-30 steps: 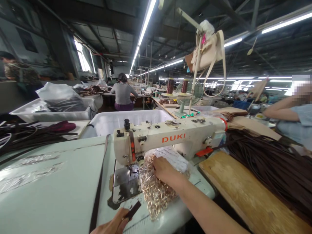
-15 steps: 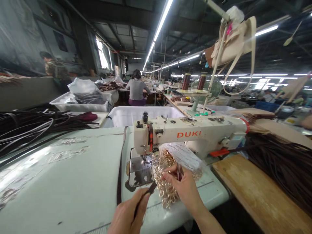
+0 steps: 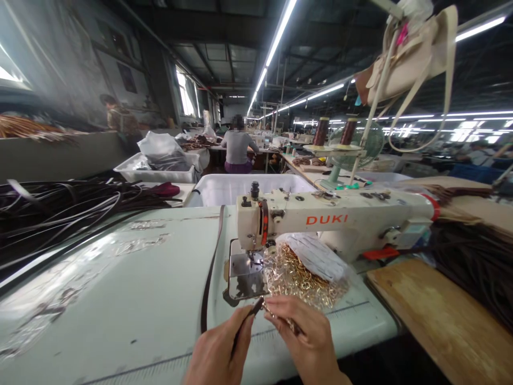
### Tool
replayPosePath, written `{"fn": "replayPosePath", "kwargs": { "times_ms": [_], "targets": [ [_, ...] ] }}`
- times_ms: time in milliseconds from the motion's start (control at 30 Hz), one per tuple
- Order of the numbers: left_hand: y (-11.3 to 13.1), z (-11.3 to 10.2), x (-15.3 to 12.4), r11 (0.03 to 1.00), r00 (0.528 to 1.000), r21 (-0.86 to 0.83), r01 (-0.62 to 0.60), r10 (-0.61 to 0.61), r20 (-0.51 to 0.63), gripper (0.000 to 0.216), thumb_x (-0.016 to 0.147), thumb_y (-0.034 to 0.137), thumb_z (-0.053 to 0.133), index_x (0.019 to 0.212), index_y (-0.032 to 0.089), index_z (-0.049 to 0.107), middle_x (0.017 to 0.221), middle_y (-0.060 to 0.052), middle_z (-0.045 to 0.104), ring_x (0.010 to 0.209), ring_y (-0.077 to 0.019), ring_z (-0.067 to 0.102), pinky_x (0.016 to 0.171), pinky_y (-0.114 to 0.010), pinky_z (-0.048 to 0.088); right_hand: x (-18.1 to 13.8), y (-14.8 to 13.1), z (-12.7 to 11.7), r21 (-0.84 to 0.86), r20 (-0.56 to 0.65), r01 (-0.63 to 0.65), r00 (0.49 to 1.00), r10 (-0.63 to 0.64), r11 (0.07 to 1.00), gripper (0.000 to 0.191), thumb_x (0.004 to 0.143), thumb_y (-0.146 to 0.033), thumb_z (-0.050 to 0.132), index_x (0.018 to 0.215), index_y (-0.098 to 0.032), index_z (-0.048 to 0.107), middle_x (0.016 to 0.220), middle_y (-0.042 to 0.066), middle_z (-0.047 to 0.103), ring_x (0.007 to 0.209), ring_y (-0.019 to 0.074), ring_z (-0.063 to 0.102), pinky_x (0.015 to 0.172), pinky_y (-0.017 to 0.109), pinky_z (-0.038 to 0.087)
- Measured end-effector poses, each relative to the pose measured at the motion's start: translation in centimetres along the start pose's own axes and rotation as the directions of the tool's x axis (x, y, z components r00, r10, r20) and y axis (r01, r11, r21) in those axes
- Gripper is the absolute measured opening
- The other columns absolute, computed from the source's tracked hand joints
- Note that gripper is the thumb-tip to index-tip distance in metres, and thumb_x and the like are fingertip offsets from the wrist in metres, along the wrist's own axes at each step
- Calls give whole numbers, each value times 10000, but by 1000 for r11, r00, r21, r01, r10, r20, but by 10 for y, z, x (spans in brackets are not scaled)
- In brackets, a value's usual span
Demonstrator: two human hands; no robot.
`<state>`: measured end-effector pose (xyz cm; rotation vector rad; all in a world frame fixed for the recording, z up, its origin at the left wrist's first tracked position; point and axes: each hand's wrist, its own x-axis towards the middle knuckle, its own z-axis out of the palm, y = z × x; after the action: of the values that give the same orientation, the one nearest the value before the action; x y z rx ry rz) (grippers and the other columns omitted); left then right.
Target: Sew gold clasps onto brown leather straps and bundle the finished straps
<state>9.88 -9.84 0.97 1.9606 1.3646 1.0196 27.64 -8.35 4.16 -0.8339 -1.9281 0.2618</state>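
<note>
My left hand point(image 3: 222, 345) is closed on the end of a dark brown leather strap point(image 3: 256, 307), which points up and right from the fingers. Beside it, my right hand point(image 3: 308, 334) pinches a small gold-coloured metal piece point(image 3: 264, 305) at the strap's tip; its exact shape is too small to tell. More metal shows under the right fingers, mostly hidden. Just beyond the hands lies a clear plastic bag of gold metal clasps point(image 3: 300, 270), next to the sewing machine point(image 3: 332, 219) and its metal needle plate point(image 3: 246, 275).
Another dark strap point(image 3: 210, 267) lies along the pale green table point(image 3: 160, 299). Bundles of dark straps point(image 3: 60, 214) are heaped at left. A wooden board point(image 3: 436, 305) lies at right, a white bin point(image 3: 256, 184) behind the machine. A co-worker point(image 3: 237, 147) sits further back.
My right hand has come out of the bag of clasps and moved down to the strap's end, bringing a metal piece with it. The view has turned slightly left.
</note>
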Motion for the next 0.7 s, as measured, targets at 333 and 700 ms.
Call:
{"fn": "replayPosePath", "kwargs": {
  "times_ms": [333,700],
  "targets": [
    [12,-35,11,985,970,162,55,-91,226,350,966,336,329,858,229,643,726,0,664,706,-156,625,663,-225,390,-13,2,0,-201,283,215,947,-154,956,297,887,-59,472,1142,-168,575,1042,90,677,953,193,640,775,290,550],
    [6,-15,-1,990,968,-35,138,-127,214,253,981,374,212,998,238,425,773,-1,623,672,-159,596,650,-236,390,-21,1,14,-194,136,203,975,-178,960,386,847,-30,485,1199,-184,518,1146,102,662,1065,189,624,885,268,525]
  ]
}}
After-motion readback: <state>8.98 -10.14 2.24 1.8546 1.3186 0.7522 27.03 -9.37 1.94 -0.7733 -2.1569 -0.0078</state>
